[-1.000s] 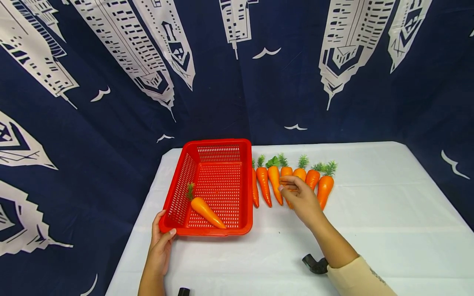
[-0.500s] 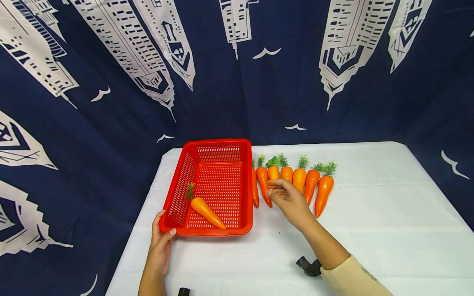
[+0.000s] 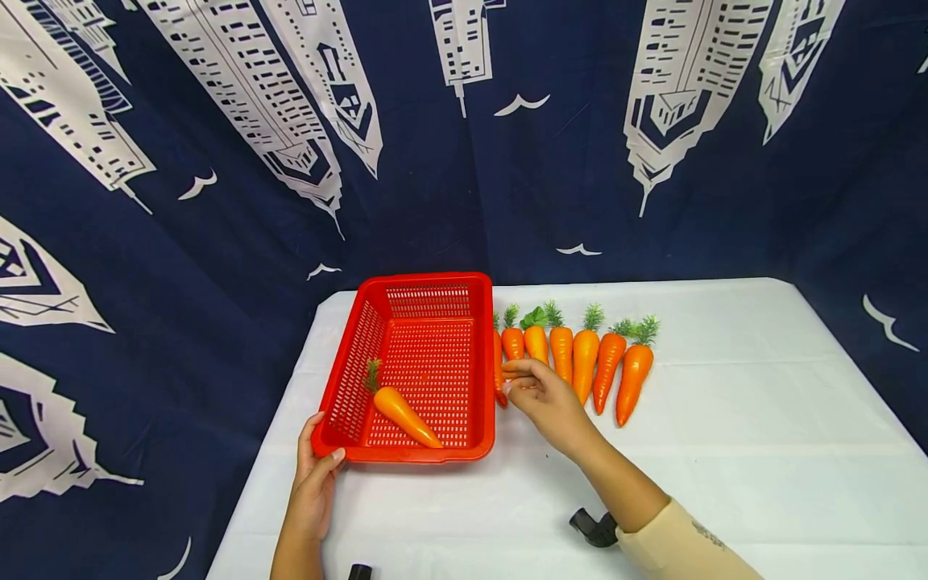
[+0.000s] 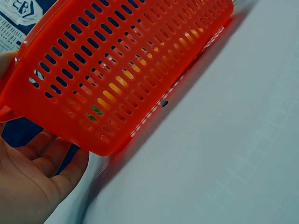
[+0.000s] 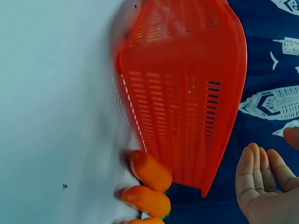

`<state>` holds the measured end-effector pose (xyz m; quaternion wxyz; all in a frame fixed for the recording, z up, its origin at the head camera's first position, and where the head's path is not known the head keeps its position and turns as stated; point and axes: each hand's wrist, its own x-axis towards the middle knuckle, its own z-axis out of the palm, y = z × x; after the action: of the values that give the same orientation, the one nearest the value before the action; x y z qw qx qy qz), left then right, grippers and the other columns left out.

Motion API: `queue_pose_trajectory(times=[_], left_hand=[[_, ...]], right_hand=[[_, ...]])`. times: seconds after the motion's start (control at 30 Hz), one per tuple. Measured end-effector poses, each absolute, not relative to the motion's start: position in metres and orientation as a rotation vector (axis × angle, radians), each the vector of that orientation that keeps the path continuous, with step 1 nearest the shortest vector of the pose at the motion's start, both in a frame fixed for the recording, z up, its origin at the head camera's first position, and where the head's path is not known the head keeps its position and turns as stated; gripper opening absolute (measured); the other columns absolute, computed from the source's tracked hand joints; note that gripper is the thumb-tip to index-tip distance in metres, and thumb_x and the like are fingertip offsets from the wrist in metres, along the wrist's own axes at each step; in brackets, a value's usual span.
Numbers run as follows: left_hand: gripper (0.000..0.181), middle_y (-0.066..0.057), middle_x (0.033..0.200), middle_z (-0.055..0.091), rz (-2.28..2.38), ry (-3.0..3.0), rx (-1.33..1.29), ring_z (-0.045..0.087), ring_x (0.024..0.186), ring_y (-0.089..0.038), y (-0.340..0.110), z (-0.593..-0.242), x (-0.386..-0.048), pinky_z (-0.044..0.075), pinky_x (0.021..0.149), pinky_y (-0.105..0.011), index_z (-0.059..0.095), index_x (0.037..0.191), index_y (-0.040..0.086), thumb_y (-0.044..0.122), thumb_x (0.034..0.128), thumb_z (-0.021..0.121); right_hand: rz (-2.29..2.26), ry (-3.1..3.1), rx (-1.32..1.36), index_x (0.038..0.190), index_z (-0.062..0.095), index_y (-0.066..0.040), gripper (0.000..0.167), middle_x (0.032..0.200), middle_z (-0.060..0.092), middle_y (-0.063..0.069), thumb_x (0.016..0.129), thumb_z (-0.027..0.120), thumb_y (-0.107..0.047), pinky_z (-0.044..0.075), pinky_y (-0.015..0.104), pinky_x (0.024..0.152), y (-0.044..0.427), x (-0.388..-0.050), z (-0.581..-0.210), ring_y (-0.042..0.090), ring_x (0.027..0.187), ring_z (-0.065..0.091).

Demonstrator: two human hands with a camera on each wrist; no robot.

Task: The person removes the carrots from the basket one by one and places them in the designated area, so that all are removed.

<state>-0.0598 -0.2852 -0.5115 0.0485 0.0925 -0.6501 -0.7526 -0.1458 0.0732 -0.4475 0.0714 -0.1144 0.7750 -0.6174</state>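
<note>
A red plastic basket with slotted walls stands on the left of the table. My left hand grips its near left corner, thumb on the rim; in the left wrist view its fingers curl at the basket's end. One orange carrot with a green top lies inside, slanted. Right of the basket is a row of several more carrots, tops pointing away from me. My right hand is above the row's left end, close to the basket wall, and partly hides those carrots. Nothing shows between its fingers in the right wrist view.
A white cloth covers the table, with a dark blue printed curtain behind and at the sides. A black curved piece shows beside the right sleeve. Another black bit appears at the bottom edge.
My right hand has passed leftward over the row, from the middle carrots to the ones by the basket. The carrots it covered show again in place. Left hand and basket stay still.
</note>
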Motion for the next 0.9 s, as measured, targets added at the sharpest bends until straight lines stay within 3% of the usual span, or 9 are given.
queue_pose_trajectory(times=[0.23, 0.47, 0.9], left_hand=[[0.063, 0.002, 0.16, 0.022, -2.293, -1.981, 0.279, 0.036, 0.136, -0.017, -0.285, -0.512, -0.06, 0.042, 0.1, -0.022, 0.021, 0.155, 0.026, 0.006, 0.1005, 0.045], [0.064, 0.003, 0.159, 0.023, -2.291, -1.985, 0.27, 0.036, 0.135, -0.018, -0.286, -0.512, -0.06, 0.043, 0.099, -0.022, 0.02, 0.156, 0.026, 0.007, 0.1007, 0.046], [0.064, 0.003, 0.159, 0.023, -2.291, -1.989, 0.261, 0.036, 0.135, -0.018, -0.286, -0.513, -0.059, 0.042, 0.099, -0.022, 0.02, 0.156, 0.027, 0.008, 0.1008, 0.047]], right_hand=[[-1.893, 2.259, -0.419, 0.135, 0.058, -0.007, 0.039, 0.132, 0.063, 0.013, 0.099, 0.065, -0.018, 0.055, 0.018, 0.088, 0.062, -0.142, -0.448, 0.026, 0.113, 0.063], [-1.853, 2.274, -0.488, 0.132, 0.06, -0.013, 0.035, 0.129, 0.064, 0.009, 0.098, 0.066, -0.017, 0.056, 0.02, 0.089, 0.051, -0.138, -0.449, 0.021, 0.111, 0.063], [-1.82, 2.232, -0.631, 0.131, 0.058, -0.01, 0.037, 0.131, 0.061, 0.011, 0.096, 0.068, -0.016, 0.055, 0.023, 0.096, 0.032, -0.135, -0.444, 0.024, 0.114, 0.064]])
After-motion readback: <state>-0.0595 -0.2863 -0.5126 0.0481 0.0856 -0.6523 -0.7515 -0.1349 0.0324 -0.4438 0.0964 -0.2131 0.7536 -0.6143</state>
